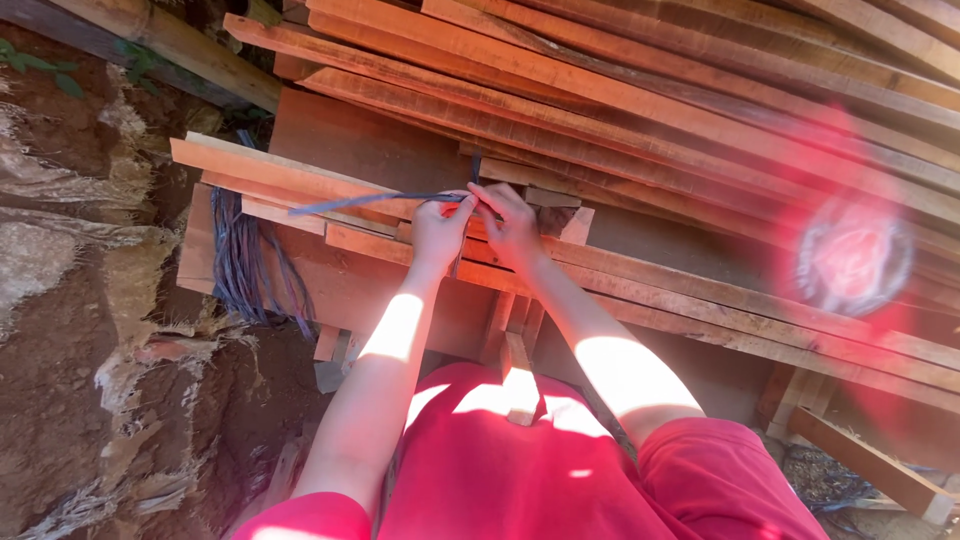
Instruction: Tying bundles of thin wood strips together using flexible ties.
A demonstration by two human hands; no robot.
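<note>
My left hand and my right hand are close together over a stack of reddish wooden planks. Both pinch a thin blue strap that runs leftward from my fingers across the plank ends. A short piece of the strap also rises away from my right hand's fingers. My forearms reach out from a red garment at the bottom of the view.
A bundle of blue straps hangs off the left end of the boards. Bare earth and dry debris lie to the left. More planks sit low at the right. A pink lens flare covers the right side.
</note>
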